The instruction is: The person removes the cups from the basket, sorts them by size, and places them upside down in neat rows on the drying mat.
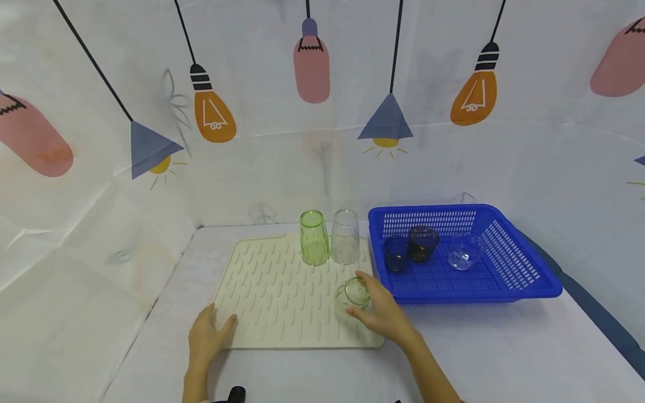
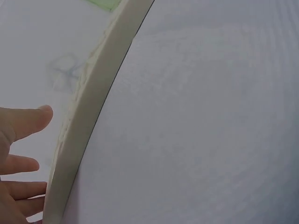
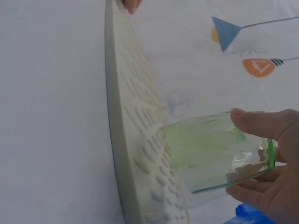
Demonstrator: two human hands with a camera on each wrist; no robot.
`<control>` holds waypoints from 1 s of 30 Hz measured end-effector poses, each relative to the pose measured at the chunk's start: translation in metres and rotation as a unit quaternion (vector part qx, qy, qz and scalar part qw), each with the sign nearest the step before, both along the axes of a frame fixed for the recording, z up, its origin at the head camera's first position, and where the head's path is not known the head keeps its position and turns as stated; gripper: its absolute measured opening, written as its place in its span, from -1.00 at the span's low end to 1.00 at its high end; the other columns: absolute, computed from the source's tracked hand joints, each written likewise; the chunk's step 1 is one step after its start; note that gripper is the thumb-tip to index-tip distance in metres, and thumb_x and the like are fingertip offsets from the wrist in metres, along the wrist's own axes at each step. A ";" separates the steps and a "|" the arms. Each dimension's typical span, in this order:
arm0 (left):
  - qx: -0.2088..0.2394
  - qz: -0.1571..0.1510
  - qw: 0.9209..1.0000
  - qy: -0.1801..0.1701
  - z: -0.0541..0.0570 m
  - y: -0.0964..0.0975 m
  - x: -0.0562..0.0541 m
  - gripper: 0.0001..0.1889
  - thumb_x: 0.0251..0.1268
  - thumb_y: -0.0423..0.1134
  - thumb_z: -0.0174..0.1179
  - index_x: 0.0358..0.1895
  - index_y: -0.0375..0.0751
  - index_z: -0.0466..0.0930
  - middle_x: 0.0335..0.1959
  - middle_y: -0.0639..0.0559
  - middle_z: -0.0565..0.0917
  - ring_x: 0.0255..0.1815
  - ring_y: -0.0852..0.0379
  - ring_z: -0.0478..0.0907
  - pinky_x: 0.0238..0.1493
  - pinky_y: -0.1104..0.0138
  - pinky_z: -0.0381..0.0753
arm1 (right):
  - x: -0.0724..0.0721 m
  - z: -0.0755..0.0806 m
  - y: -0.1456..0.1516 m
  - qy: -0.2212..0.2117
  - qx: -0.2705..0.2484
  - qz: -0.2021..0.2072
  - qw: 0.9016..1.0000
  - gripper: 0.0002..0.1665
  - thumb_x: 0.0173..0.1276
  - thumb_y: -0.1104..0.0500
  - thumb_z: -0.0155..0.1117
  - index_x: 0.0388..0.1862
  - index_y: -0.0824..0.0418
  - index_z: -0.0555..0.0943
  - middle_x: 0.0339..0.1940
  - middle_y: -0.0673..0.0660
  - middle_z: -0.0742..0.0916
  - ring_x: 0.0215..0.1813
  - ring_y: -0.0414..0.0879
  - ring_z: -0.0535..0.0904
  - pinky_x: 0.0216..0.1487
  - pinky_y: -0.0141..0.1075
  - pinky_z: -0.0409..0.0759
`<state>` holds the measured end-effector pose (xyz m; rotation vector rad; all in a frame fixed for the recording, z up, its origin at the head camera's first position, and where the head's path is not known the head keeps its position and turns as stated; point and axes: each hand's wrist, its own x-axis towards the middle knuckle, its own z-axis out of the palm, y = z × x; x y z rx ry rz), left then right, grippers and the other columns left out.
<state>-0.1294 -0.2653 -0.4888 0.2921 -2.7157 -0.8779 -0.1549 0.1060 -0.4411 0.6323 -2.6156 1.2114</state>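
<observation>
My right hand (image 1: 380, 310) grips a short clear glass (image 1: 356, 292) between thumb and fingers, over the right front part of a cream ridged drying mat (image 1: 272, 296). In the right wrist view the glass (image 3: 210, 154) looks greenish, its far end meeting the mat's ridges; whether it bears its weight there I cannot tell. My left hand (image 1: 205, 336), fingers spread and relaxed, rests at the mat's left front edge. Toward the back right of the mat stand a tall green glass (image 1: 314, 240) and a tall clear glass (image 1: 345, 240), side by side.
A blue plastic basket (image 1: 468, 294) sits right of the mat. Inside it are a dark blue glass (image 1: 396, 254), a dark brown glass (image 1: 422, 244) and a clear glass (image 1: 462, 254). A white cloth covers the table (image 1: 312, 375); a printed sheet (image 1: 272, 168) hangs behind.
</observation>
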 end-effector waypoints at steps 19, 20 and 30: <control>0.103 -0.006 0.991 -0.090 -0.012 -0.021 0.005 -0.18 0.25 -0.06 0.16 0.34 -0.63 0.03 0.36 -0.59 0.00 0.38 -0.52 -0.09 0.36 -0.25 -0.08 | -0.007 -0.021 -0.011 0.073 0.005 -0.053 0.996 -0.12 0.08 0.26 0.43 0.29 0.54 0.21 0.14 0.47 0.49 0.18 0.30 0.44 0.13 0.14 0.47; 0.103 -0.005 0.991 -0.090 -0.012 -0.021 0.005 -0.18 0.25 -0.06 0.16 0.34 -0.63 0.03 0.36 -0.59 0.00 0.38 -0.52 -0.09 0.36 -0.25 -0.09 | -0.008 -0.021 -0.011 0.072 0.004 -0.054 0.996 -0.12 0.08 0.27 0.43 0.30 0.54 0.21 0.14 0.47 0.49 0.19 0.31 0.43 0.14 0.15 0.46; 0.098 -0.012 0.992 -0.077 -0.014 -0.023 0.005 -0.23 0.26 -0.11 0.15 0.34 -0.61 0.08 0.36 -0.55 0.04 0.39 -0.47 -0.04 0.37 -0.22 -0.07 | -0.014 -0.031 -0.015 0.047 -0.020 -0.059 0.997 -0.09 0.02 0.28 0.46 0.30 0.52 0.24 0.18 0.46 0.49 0.22 0.32 0.41 0.18 0.17 0.42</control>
